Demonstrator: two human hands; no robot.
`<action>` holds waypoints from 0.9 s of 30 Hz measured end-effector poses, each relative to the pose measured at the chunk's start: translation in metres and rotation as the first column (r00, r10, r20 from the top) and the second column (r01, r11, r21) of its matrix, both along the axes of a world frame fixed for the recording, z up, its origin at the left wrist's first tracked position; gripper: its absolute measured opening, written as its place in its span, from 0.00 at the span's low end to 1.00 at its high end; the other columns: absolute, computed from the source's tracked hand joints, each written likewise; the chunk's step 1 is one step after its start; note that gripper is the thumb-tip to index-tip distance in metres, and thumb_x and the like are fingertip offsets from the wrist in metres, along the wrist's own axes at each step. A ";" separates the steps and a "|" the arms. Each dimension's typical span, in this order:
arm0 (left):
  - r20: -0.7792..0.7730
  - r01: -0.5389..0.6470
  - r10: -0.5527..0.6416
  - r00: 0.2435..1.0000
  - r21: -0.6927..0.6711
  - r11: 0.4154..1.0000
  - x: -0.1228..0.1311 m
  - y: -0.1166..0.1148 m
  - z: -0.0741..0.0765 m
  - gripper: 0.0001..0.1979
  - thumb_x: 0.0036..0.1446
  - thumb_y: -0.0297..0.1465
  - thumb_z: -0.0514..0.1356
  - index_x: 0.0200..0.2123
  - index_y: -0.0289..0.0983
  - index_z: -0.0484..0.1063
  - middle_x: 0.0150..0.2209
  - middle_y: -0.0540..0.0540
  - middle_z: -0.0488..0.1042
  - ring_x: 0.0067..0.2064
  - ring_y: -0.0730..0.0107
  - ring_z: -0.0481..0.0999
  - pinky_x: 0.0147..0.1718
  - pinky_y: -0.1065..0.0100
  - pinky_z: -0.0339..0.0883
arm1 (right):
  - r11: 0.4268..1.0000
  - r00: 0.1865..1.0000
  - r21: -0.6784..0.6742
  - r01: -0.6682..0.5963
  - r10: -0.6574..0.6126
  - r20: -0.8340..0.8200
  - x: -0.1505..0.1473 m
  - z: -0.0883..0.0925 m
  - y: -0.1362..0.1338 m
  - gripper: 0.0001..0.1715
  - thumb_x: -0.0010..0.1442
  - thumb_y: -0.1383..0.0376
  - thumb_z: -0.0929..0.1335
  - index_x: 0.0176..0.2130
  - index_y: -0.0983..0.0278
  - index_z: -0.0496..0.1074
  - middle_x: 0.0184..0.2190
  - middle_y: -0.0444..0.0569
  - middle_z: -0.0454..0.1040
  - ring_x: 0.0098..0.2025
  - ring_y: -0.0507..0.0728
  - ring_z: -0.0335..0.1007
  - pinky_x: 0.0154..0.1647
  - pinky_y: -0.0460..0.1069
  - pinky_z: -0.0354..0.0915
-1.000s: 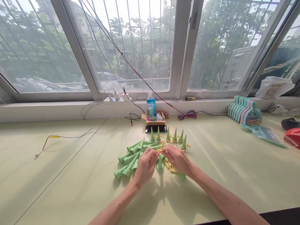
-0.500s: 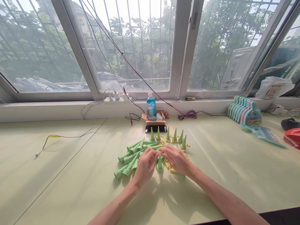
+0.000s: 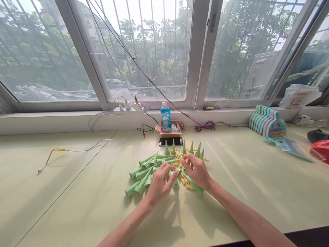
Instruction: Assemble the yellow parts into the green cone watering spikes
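My left hand [image 3: 163,181] is closed, thumb and index finger around a green plastic spike [image 3: 179,171] that the fingers partly cover. Just right of it, my right hand [image 3: 197,171] hovers above small yellow plastic pieces [image 3: 186,181], its thumb and index finger apart and nothing visible between them. A green round base [image 3: 175,184] shows below the left fingertips. Several hollow green spikes [image 3: 140,185] lie piled to the left. Another green spike [image 3: 196,187] lies under my right wrist. Behind, several green spikes [image 3: 191,147] stand upright in a row, some with yellow pieces at their bases.
A phone [image 3: 171,141] lies behind the spikes, before a small cardboard box [image 3: 171,134] with a blue bottle [image 3: 166,118]. Cables [image 3: 205,127] run along the back. Pastel handled items [image 3: 268,121] stand at the right, near a red object [image 3: 320,151]. A white cable [image 3: 77,150] crosses the left.
My hands were together with fingertips meeting over the green spike. The right hand has now drawn away to the right and opened, while the left has shifted slightly and its fingers have loosened.
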State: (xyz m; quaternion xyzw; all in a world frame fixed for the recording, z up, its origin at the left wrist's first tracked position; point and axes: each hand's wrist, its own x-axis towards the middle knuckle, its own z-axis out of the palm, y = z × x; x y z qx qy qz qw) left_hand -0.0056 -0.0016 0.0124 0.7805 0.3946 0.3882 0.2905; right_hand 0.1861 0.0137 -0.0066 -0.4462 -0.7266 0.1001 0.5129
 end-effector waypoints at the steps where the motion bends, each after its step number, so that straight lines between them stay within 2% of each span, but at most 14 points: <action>1: -0.033 0.013 -0.013 0.999 0.002 1.000 0.000 0.000 -0.001 0.14 0.64 0.41 0.55 0.38 0.38 0.72 0.38 0.45 0.70 0.26 0.74 0.67 0.24 0.71 0.63 | 1.000 1.000 -0.003 0.003 -0.003 -0.008 0.000 0.001 0.000 0.05 0.67 0.63 0.64 0.39 0.62 0.67 0.34 0.46 0.74 0.27 0.51 0.69 0.26 0.45 0.66; 5: -0.148 0.041 -0.038 0.988 0.019 0.999 0.000 -0.001 -0.004 0.13 0.63 0.41 0.56 0.38 0.38 0.73 0.36 0.47 0.70 0.25 0.75 0.66 0.25 0.70 0.63 | 1.000 1.000 -0.015 0.006 -0.006 -0.017 0.000 0.001 0.000 0.07 0.68 0.61 0.63 0.39 0.61 0.67 0.34 0.46 0.74 0.27 0.51 0.69 0.25 0.46 0.66; 9: -0.195 0.058 -0.052 0.979 0.024 0.998 0.000 -0.001 -0.005 0.12 0.64 0.39 0.54 0.35 0.37 0.71 0.34 0.47 0.70 0.26 0.73 0.67 0.28 0.68 0.63 | 1.000 1.000 -0.022 0.015 -0.015 -0.016 0.001 0.000 0.002 0.09 0.68 0.60 0.63 0.39 0.61 0.67 0.32 0.46 0.75 0.26 0.52 0.69 0.25 0.46 0.66; 18: -0.197 0.099 -0.100 0.975 -0.015 0.995 0.000 -0.001 -0.007 0.12 0.64 0.35 0.53 0.30 0.38 0.70 0.31 0.47 0.70 0.27 0.69 0.67 0.26 0.69 0.62 | 0.997 0.999 -0.072 -0.007 0.003 -0.045 0.000 0.004 -0.001 0.11 0.68 0.57 0.63 0.38 0.62 0.68 0.29 0.45 0.73 0.25 0.52 0.70 0.23 0.46 0.65; 27: -0.163 0.080 -0.080 0.983 -0.004 0.997 0.002 0.000 -0.007 0.17 0.65 0.38 0.51 0.24 0.38 0.61 0.24 0.50 0.63 0.26 0.70 0.62 0.23 0.70 0.56 | 1.000 1.000 -0.005 -0.002 0.002 -0.017 0.001 0.001 0.002 0.09 0.68 0.60 0.63 0.37 0.62 0.67 0.32 0.46 0.73 0.29 0.52 0.69 0.26 0.46 0.66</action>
